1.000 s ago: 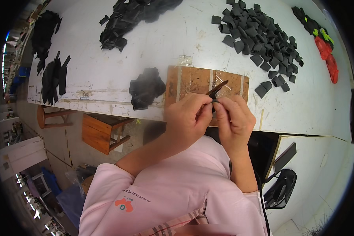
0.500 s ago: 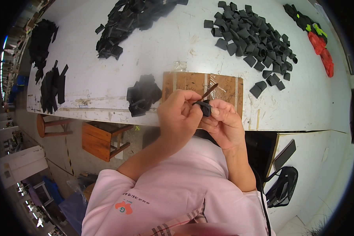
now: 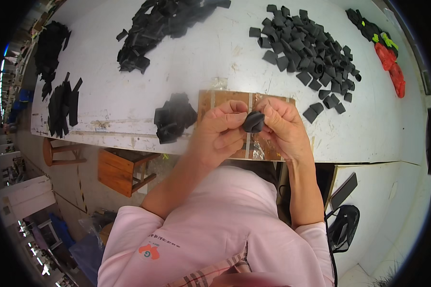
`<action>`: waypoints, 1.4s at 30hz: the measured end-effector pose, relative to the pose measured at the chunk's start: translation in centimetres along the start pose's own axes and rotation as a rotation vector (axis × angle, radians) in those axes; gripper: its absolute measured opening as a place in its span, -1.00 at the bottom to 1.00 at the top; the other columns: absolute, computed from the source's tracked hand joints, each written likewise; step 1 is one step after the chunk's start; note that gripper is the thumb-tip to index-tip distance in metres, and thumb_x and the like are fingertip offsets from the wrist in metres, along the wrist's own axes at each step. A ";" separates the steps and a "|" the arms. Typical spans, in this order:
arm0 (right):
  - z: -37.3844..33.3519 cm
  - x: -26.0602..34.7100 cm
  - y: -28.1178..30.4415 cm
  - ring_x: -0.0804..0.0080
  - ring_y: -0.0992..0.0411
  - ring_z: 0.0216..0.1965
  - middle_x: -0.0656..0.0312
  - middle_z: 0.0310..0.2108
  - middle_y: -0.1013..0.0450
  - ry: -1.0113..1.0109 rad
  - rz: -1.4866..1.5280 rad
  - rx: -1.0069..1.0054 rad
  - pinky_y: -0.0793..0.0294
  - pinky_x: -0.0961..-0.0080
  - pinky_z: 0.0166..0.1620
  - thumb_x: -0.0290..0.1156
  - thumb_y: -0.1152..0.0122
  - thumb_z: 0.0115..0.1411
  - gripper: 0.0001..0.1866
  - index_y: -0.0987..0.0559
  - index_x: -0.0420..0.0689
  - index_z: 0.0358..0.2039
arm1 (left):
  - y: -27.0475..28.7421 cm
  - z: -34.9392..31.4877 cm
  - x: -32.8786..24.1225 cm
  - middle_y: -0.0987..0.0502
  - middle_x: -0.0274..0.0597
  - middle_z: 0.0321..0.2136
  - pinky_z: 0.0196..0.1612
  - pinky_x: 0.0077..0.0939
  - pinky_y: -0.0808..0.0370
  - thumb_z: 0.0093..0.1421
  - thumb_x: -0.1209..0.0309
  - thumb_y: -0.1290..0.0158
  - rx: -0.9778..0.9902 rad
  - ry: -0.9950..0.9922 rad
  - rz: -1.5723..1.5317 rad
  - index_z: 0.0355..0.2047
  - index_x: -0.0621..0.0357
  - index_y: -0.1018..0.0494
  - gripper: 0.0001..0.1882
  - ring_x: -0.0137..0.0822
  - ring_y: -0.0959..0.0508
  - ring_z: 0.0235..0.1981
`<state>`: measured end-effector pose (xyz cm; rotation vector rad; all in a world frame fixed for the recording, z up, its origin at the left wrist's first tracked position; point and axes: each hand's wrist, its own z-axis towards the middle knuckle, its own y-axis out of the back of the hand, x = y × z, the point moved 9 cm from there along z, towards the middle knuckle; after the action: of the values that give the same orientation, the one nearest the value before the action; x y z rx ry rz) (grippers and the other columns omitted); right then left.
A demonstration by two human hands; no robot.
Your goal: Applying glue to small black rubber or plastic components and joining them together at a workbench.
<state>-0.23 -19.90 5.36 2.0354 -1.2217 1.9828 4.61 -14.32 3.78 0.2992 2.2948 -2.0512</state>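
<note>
A small black fabric piece (image 3: 254,122), bent into a loop or cup shape, is held up between both hands above a brown board (image 3: 230,95). My left hand (image 3: 222,128) pinches its left side with thumb and fingertips. My right hand (image 3: 288,125) grips the right side, thumb on top and fingers curled behind. Part of the piece is hidden by the fingers. Left of the board lies a small heap of flat black pieces (image 3: 175,117). A larger pile of black looped pieces (image 3: 316,55) is spread on the table's right side.
The white table (image 3: 210,52) also bears a long pile of black pieces (image 3: 153,36) at the back and black strips (image 3: 60,105) at far left. Red plastic (image 3: 388,62) lies by the right edge. A wooden stool (image 3: 117,172) stands at lower left.
My hands have moved slightly apart, the right one up and to the right. The black piece has turned and shows a rounder face. The thin brown stick seen earlier no longer shows.
</note>
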 end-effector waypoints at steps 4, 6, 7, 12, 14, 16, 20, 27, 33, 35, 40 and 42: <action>-0.6 2.7 0.9 0.60 -0.19 -0.62 0.36 -0.64 -0.27 0.198 -0.451 -0.203 -0.14 0.71 -0.57 -0.27 -0.06 0.09 -0.77 -0.43 -0.19 -0.51 | -2.0 -1.0 -4.2 -0.44 -0.20 -0.43 -0.67 -0.81 -0.26 0.08 0.58 0.10 -0.310 -0.450 0.897 -0.16 0.27 -0.29 -0.73 -0.57 -0.35 -0.71; -2.0 4.7 0.9 0.52 -0.24 -0.58 0.30 -0.61 -0.30 0.356 -0.844 -0.407 -0.21 0.67 -0.54 -0.27 -0.09 0.06 -0.75 -0.43 -0.23 -0.46 | -4.1 -1.1 -5.3 -0.44 -0.20 -0.42 -0.49 -0.77 -0.35 0.04 0.62 0.06 -0.244 -0.647 0.953 -0.14 0.27 -0.31 -0.68 -0.53 -0.43 -0.53; -3.1 5.2 0.5 0.46 -0.28 -0.54 0.25 -0.56 -0.31 0.449 -0.814 -0.429 -0.25 0.63 -0.51 -0.28 -0.13 0.01 -0.72 -0.43 -0.26 -0.41 | -6.4 -1.5 -5.6 -0.43 -0.17 -0.39 -0.40 -0.71 -0.35 0.03 0.61 0.05 -0.121 -0.756 1.284 -0.17 0.31 -0.32 -0.70 -0.48 -0.42 -0.45; -5.0 6.6 -3.3 0.37 -0.33 -0.48 0.17 -0.43 -0.35 0.759 -1.047 -0.355 -0.33 0.56 -0.48 -0.42 -0.32 -0.21 -0.62 -0.43 -0.23 -0.34 | -9.1 -1.3 -4.2 -0.43 -0.17 -0.40 -0.28 -0.62 -0.35 0.02 0.60 0.01 0.118 -0.788 1.602 -0.33 0.35 -0.40 -0.84 -0.40 -0.41 -0.37; -4.7 6.8 -3.6 0.35 -0.33 -0.48 0.17 -0.45 -0.36 0.758 -1.019 -0.365 -0.34 0.53 -0.50 -0.46 -0.33 -0.24 -0.62 -0.43 -0.21 -0.35 | -8.1 -1.8 -5.1 -0.43 -0.16 -0.43 -0.28 -0.62 -0.35 0.02 0.60 0.00 0.000 -0.832 1.292 -0.44 0.34 -0.43 -0.93 -0.40 -0.41 -0.40; -4.8 7.4 -4.2 0.32 -0.34 -0.50 0.16 -0.48 -0.37 0.834 -1.069 -0.376 -0.34 0.52 -0.52 -0.49 -0.31 -0.25 -0.64 -0.44 -0.22 -0.37 | -7.0 -2.1 -5.2 -0.41 -0.17 -0.42 -0.23 -0.60 -0.33 0.07 0.56 0.02 -0.068 -0.776 1.157 -0.41 0.32 -0.39 -0.92 -0.39 -0.39 -0.37; -4.6 7.9 -4.2 0.32 -0.34 -0.54 0.18 -0.52 -0.36 0.800 -1.088 -0.409 -0.33 0.51 -0.53 -0.60 -0.24 -0.22 -0.77 -0.46 -0.23 -0.46 | -4.4 -2.1 -5.6 -0.37 -0.18 -0.39 -0.14 -0.55 -0.28 0.15 0.51 0.11 -0.230 -0.650 0.713 -0.34 0.28 -0.33 -0.90 -0.41 -0.34 -0.30; -4.7 6.5 -2.8 0.34 -0.33 -0.56 0.17 -0.58 -0.35 0.812 -1.016 -0.365 -0.31 0.51 -0.53 -0.64 -0.19 -0.20 -0.83 -0.47 -0.24 -0.50 | -3.7 -2.4 -4.4 -0.38 -0.18 -0.37 -0.14 -0.57 -0.29 0.15 0.53 0.12 -0.107 -0.666 0.786 -0.32 0.30 -0.34 -0.89 -0.40 -0.36 -0.29; -4.3 6.7 -3.8 0.33 -0.32 -0.57 0.17 -0.58 -0.34 0.754 -1.174 -0.373 -0.29 0.52 -0.55 -0.65 -0.16 -0.15 -0.87 -0.49 -0.25 -0.49 | -3.5 -1.5 -4.7 -0.43 -0.19 -0.36 -0.29 -0.72 -0.32 0.11 0.60 0.10 -0.150 -0.602 1.130 -0.32 0.35 -0.37 -0.88 -0.52 -0.39 -0.36; -4.4 6.7 -3.8 0.34 -0.31 -0.59 0.17 -0.59 -0.33 0.720 -1.186 -0.373 -0.26 0.55 -0.56 -0.64 -0.17 -0.14 -0.87 -0.49 -0.25 -0.48 | -3.0 -1.7 -4.4 -0.42 -0.24 -0.56 -0.50 -0.71 -0.30 0.05 0.57 0.03 -0.258 -0.578 1.383 -0.44 0.32 -0.38 -0.94 -0.57 -0.38 -0.56; -4.3 6.9 -4.1 0.40 -0.28 -0.63 0.18 -0.61 -0.34 0.723 -1.213 -0.386 -0.24 0.62 -0.57 -0.62 -0.18 -0.10 -0.91 -0.47 -0.25 -0.52 | -2.4 -1.5 -3.3 -0.38 -0.37 -0.73 -0.64 -0.78 -0.26 0.10 0.49 0.02 -0.267 -0.587 1.270 -0.48 0.26 -0.40 -0.91 -0.68 -0.33 -0.69; -4.1 6.8 -4.4 0.45 -0.27 -0.64 0.19 -0.60 -0.34 0.723 -1.259 -0.374 -0.22 0.65 -0.59 -0.61 -0.19 -0.09 -0.92 -0.46 -0.24 -0.53 | -2.3 -1.8 -3.6 -0.38 -0.36 -0.74 -0.65 -0.78 -0.25 0.11 0.46 0.04 -0.273 -0.609 1.236 -0.52 0.25 -0.39 -0.88 -0.67 -0.32 -0.71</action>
<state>-2.09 -18.04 14.05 1.1302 -0.0310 1.3858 7.87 -13.12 6.81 0.7068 1.3538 -0.9822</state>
